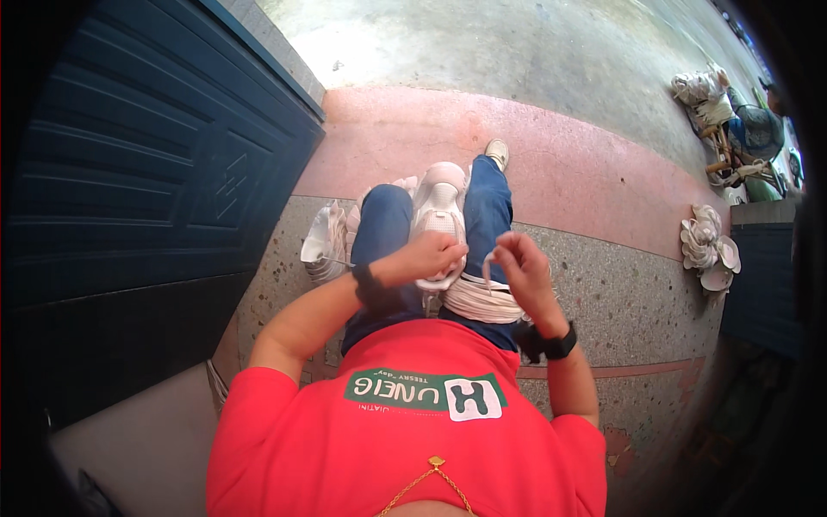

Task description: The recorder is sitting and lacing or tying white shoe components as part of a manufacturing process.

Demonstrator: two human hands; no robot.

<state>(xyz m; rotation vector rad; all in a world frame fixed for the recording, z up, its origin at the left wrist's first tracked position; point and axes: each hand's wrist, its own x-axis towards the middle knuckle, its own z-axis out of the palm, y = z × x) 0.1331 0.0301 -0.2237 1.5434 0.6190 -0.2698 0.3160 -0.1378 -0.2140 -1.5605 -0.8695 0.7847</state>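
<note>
A white sneaker upper (439,202) rests between my thighs, its toe pointing away from me. My left hand (435,257) is closed in a fist over the upper's near part; what its fingers grip is hidden. To its right my right hand (524,265) is raised, thumb and fingers pinched on a pale shoelace (488,269) that hangs down in a curve. A thick bundle of white shoelaces (482,302) lies across my right thigh, under and beside the right hand. I cannot see whether the pinched lace runs through the upper.
A stack of white shoe uppers (326,246) stands by my left leg. More pale uppers (708,246) are piled on the floor to the right. Beyond them another person sits by a bundle of white pieces (699,86). A dark blue door (172,164) stands close on the left.
</note>
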